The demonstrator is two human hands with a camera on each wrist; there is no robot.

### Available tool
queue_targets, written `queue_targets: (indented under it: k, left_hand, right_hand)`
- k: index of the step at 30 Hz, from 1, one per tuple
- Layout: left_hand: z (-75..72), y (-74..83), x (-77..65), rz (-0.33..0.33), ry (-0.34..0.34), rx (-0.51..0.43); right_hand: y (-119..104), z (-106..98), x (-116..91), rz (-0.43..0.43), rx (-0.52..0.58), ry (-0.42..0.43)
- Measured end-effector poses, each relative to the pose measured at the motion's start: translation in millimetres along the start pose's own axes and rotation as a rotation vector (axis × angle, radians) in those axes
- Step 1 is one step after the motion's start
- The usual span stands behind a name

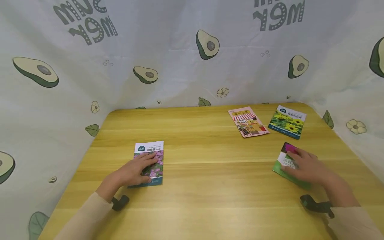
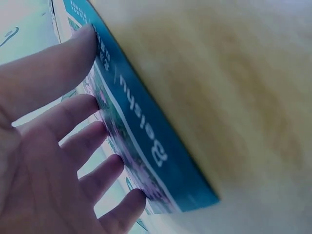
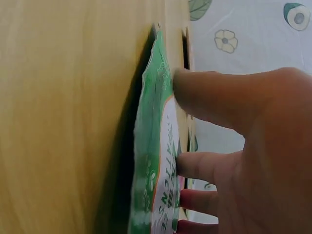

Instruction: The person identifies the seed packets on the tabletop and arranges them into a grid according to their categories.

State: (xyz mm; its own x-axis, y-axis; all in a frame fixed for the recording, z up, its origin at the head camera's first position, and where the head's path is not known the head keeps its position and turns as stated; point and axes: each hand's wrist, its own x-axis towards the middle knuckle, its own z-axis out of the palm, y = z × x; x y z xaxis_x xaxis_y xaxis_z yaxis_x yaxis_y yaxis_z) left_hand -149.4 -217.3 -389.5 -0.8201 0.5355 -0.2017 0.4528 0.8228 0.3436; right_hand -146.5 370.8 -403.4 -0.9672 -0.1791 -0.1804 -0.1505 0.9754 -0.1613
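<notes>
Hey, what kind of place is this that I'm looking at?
Probably a small tabletop set for recording, not a lived-in room: a wooden table is closed in on three sides by a hung avocado-print cloth. Seed packets lie on it, one under the left hand, one under the right hand.

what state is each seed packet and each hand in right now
blue-edged pink-flower seed packet: flat on the table, under the left hand
green seed packet: near edge lifted, right hand on it
pink shopfront packet: flat, untouched
sunflower packet: flat, untouched
</notes>
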Motion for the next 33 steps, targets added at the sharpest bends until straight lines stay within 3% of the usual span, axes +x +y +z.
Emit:
queue_targets:
  k: [11, 24, 33]
  left_hand:
    - [3.6, -1.8, -0.6, -0.019, 0.010, 0.014]
    - [-1.5, 2.6, -3.5, -0.026, -0.007, -0.006]
    - [-1.2, 0.0, -1.8, -0.009, -0.012, -0.043]
  right_hand:
    - [3, 4, -2, 0.001, -0.022, 0.010]
    - [13, 5, -4, -0.055, 0.094, -0.004]
    - [15, 9, -8, -0.073, 0.153, 0.034]
